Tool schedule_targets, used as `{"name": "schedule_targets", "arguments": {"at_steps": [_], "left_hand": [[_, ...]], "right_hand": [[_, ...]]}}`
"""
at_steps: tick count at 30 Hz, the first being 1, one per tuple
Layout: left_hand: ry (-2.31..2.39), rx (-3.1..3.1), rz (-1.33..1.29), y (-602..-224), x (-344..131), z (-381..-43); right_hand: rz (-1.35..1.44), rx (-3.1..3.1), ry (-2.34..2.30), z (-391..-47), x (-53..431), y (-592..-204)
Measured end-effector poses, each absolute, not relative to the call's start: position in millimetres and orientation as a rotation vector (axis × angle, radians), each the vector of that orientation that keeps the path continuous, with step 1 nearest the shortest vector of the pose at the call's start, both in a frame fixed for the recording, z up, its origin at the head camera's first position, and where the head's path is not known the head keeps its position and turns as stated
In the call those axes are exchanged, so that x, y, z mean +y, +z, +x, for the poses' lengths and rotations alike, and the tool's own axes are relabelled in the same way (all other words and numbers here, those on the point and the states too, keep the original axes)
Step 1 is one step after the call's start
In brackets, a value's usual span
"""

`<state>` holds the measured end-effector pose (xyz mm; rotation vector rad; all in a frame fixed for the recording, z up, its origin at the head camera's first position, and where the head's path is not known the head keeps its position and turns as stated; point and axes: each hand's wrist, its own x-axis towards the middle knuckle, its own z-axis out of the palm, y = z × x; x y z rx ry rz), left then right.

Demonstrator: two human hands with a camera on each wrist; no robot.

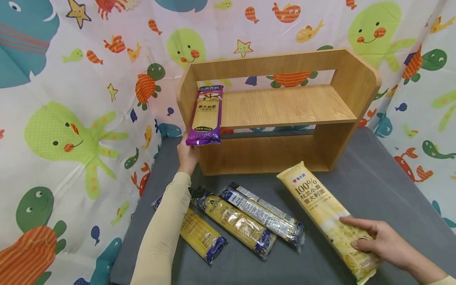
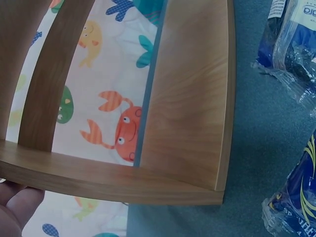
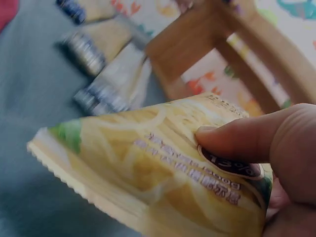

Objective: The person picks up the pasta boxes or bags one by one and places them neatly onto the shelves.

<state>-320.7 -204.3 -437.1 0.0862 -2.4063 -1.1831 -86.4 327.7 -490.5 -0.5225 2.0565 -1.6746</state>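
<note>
Seemingly one pack done, four left: a purple pack (image 1: 206, 113) sits on the shelf (image 1: 360, 79) at eleven o'clock, the right hand (image 1: 382, 241) pinches a yellow pack (image 1: 317, 202) at four, three packs (image 1: 235, 219) lie on the table (image 1: 256, 273) at six. The left hand (image 1: 187, 154), at nine, is too hidden to tell.

A white, sea-creature-print fabric backdrop (image 1: 210, 21) hangs beyond the left hand (image 1: 188, 156) and right hand (image 1: 386, 239); a dark gray tabletop (image 1: 363, 186) spreads beneath them.

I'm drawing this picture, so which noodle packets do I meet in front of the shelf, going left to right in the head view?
First yellow packet → second yellow packet → blue-and-silver packet → pale yellow packet, held in the right hand.
</note>
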Motion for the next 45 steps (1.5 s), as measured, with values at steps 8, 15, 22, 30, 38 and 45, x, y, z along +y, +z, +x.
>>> {"name": "schedule_targets", "arguments": {"at_steps": [8,15,22,30,38,45], "left_hand": [[-1.162,-2.417,0.097,-434.9,-207.9,-321.8],[-1.172,-2.428,0.104,-435.1,-210.3,-321.6],[-1.145,-2.409,0.080,-440.6,-211.4,-320.0],[-1.200,-2.415,0.120,-445.5,-208.2,-316.1],[-1.183,-2.394,0.104,-444.5,-204.6,-318.7],[-1.174,-2.388,0.097,-440.7,-205.4,-321.1]], "right_hand": [[-0.417,2.224,-1.536,-104.3,319.0,-414.9],[-0.403,2.218,-1.647,-136.3,288.0,-359.5],[-0.156,2.229,-1.615,-180.8,221.1,-317.1],[-0.099,2.111,-1.726,-230.3,140.2,-307.7],[-0.061,2.123,-1.767,-274.4,87.3,-300.9],[-0.043,2.110,-1.788,-298.3,61.9,-295.9]]}}
